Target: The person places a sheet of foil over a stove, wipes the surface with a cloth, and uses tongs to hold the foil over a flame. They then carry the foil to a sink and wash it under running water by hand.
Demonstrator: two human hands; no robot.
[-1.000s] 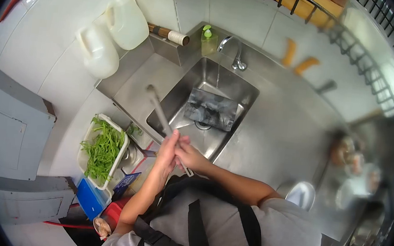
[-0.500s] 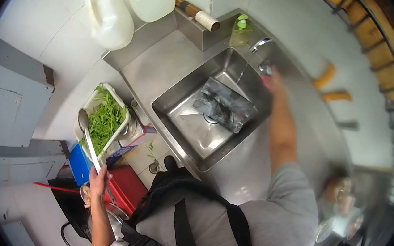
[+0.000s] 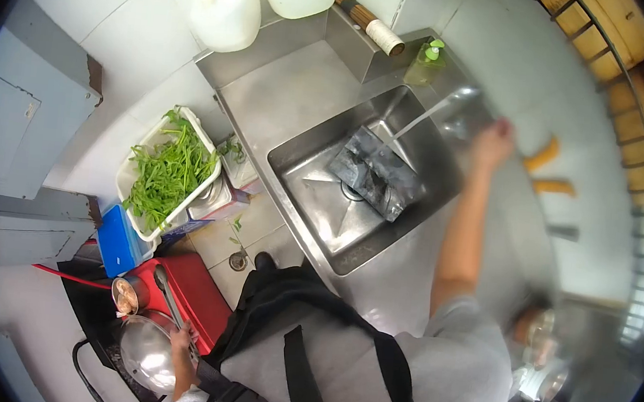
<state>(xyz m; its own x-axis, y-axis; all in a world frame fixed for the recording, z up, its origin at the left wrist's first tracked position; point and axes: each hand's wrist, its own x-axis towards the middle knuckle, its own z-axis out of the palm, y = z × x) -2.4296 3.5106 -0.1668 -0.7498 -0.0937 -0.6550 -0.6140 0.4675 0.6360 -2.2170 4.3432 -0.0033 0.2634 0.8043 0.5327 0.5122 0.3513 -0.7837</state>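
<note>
My left hand (image 3: 183,336) is closed round the handle of a long metal spoon (image 3: 162,279), its head over the red box lid and beside a shiny domed metal lid (image 3: 144,354). My right hand (image 3: 493,142) is reached out past the sink, smeared by motion, close to the tap (image 3: 464,94); its fingers look curled, and I cannot tell if it holds anything. A blurred clear shape (image 3: 453,126) lies between hand and tap. From the tap a pale stream of water (image 3: 421,120) slants into the steel sink (image 3: 290,212), where a dark grey, mottled rectangular packet (image 3: 375,173) lies tilted.
Left of the sink, a white basket (image 3: 212,175) holds leafy greens (image 3: 172,175). Nearby are a blue container (image 3: 118,241), a red box (image 3: 201,290) and an open can (image 3: 127,295). A soap bottle (image 3: 426,64) and white jugs (image 3: 228,6) stand behind. A wire rack (image 3: 627,91) hangs at right.
My left hand has drawn the spoon back from the greens toward my body. My right hand has moved right, away from beside the tap. The stream looks wider. The whole view has shifted slightly.
</note>
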